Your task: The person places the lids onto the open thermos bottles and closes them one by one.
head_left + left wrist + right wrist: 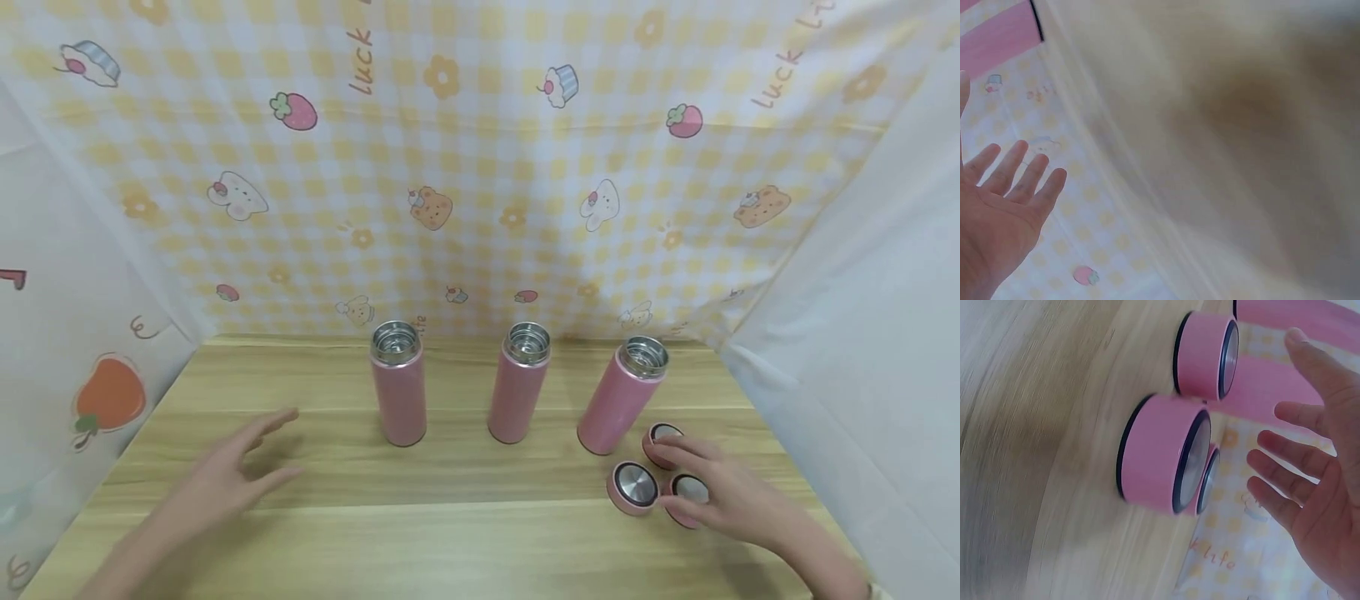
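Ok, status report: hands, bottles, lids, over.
Left hand empty; right hand empty above three lids. Three pink bottles standing, uncapped. No obstruction visible.

Shiny metal-necked bottles [517, 400], wood-grain table [450, 546]

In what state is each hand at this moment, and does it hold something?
Left hand: open, holding nothing.
Right hand: open above the lids, holding nothing.

Right hand [1329, 500] beside three pink lids [1200, 356] on the table [1041, 456].
Its fingers [1277, 500] extend, a gap showing between them and the lids. The front lid [1155, 453] partly hides the rear lid [1209, 481]. Behind: pink bottles [1261, 387], checked cloth [1225, 531].
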`<state>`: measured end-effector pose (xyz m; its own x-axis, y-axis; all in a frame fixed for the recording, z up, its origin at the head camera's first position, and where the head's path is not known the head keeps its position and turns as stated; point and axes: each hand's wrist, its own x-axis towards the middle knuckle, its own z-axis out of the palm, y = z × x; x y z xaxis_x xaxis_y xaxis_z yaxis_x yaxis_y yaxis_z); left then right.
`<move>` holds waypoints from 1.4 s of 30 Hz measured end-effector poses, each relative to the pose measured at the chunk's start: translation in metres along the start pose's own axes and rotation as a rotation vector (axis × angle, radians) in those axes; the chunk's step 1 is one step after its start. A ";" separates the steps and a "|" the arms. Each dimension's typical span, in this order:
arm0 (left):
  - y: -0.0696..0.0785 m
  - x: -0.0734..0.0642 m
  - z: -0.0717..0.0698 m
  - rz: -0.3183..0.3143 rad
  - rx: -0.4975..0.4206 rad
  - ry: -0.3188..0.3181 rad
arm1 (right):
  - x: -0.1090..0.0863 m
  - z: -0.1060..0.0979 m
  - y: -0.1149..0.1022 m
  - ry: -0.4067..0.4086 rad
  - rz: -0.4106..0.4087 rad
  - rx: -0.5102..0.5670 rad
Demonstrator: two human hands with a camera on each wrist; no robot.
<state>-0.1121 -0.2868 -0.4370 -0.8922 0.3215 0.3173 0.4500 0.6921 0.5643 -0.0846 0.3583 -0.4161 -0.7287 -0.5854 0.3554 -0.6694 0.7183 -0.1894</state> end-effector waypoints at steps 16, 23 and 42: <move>0.024 0.073 0.029 -0.035 -0.251 -0.032 | 0.011 0.013 -0.009 -0.112 -0.051 -0.004; 0.034 0.094 0.037 -0.061 -0.354 -0.042 | 0.015 0.018 -0.009 -0.152 -0.069 0.104; 0.054 0.113 0.047 -0.109 -0.494 -0.048 | 0.022 0.030 -0.010 -0.203 -0.103 0.063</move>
<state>-0.1907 -0.1831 -0.4065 -0.9305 0.3018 0.2074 0.3080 0.3384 0.8892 -0.0983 0.3270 -0.4343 -0.6662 -0.7223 0.1854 -0.7445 0.6301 -0.2205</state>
